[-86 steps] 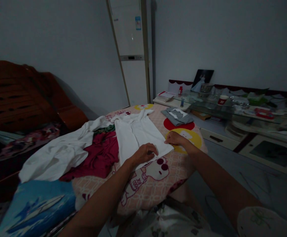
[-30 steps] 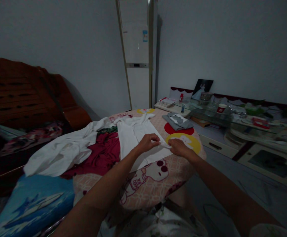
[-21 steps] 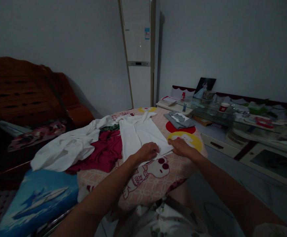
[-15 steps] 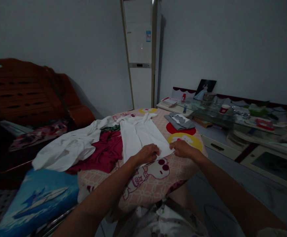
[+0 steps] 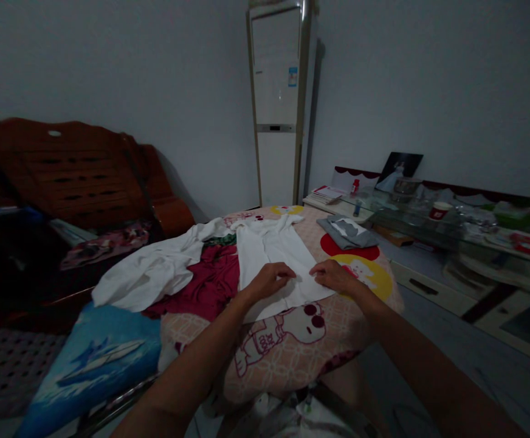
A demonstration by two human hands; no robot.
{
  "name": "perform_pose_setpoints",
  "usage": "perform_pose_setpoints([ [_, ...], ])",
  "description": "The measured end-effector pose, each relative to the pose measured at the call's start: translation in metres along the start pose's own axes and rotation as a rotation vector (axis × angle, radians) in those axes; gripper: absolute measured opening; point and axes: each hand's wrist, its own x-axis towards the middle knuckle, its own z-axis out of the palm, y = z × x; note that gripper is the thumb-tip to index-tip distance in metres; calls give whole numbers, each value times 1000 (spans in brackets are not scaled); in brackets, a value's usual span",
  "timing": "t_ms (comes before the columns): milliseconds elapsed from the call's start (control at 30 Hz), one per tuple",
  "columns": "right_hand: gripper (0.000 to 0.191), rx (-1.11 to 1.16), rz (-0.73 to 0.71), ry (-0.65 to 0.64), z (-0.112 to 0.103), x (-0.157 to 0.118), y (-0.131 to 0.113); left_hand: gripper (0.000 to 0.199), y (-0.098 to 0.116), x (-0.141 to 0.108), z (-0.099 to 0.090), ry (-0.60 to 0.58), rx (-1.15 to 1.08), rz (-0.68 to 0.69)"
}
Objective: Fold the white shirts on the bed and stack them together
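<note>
A white shirt (image 5: 274,243) lies spread nearly flat on the patterned cover, its near edge towards me. Over its lower part is my left hand (image 5: 273,278), fingers loosely bent and apart, with no cloth visibly gripped. My right hand (image 5: 335,277) is at the shirt's right side, fingers curved towards the left hand and likewise holding nothing that I can see. Whether the fingertips touch the fabric is unclear. To the left of the shirt lie a dark red garment (image 5: 214,280) and a crumpled white garment (image 5: 151,271).
A folded grey garment (image 5: 347,233) rests at the far right of the patterned cover (image 5: 287,365). Beyond it stands a glass-topped cabinet (image 5: 411,213) with a paper cup (image 5: 439,210). A wooden bench (image 5: 78,170) is at left, a tall air conditioner (image 5: 276,109) behind.
Both hands have let go of the shirt's near edge and moved slightly away from it, over the cloth. The near edge now lies flat. The camera view has shifted left.
</note>
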Motion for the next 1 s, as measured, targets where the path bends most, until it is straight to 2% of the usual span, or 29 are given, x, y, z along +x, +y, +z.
perform_pose_setpoints([
  [67, 32, 31, -38, -18, -5, -6, 1, 22, -6, -10, -18, 20, 71, -123],
  [133, 30, 33, -123, -90, -9, -13, 1, 17, -9, -25, -31, -107, 136, -195],
  [200, 27, 1, -236, -180, -12, -18, 2, 15, -6, -41, -36, -264, 184, -185],
  [267, 26, -49, -320, -242, -13, -21, 4, 25, 2, -55, -35, -337, 237, -132],
  [367, 31, -119, -349, -263, -9, -21, 8, 45, 18, -68, -28, -333, 362, -127],
  [433, 34, -152, -363, -248, -6, -22, 12, 49, 28, -70, -23, -332, 445, -157],
  [533, 34, -163, -433, -204, 0, -27, 19, 42, 37, -68, -17, -348, 546, -156],
  [667, 34, -166, -554, -122, 8, -31, 26, 24, 37, -66, -3, -361, 683, -151],
  [800, 30, -189, -580, -63, 12, -28, 29, 24, 31, -67, 9, -289, 728, -169],
  [900, 32, -216, -571, -30, 14, -27, 29, 22, 25, -69, 7, -248, 672, -190],
  [1000, 33, -248, -522, 43, 18, -28, 30, 17, 20, -71, -5, -216, 549, -200],
])
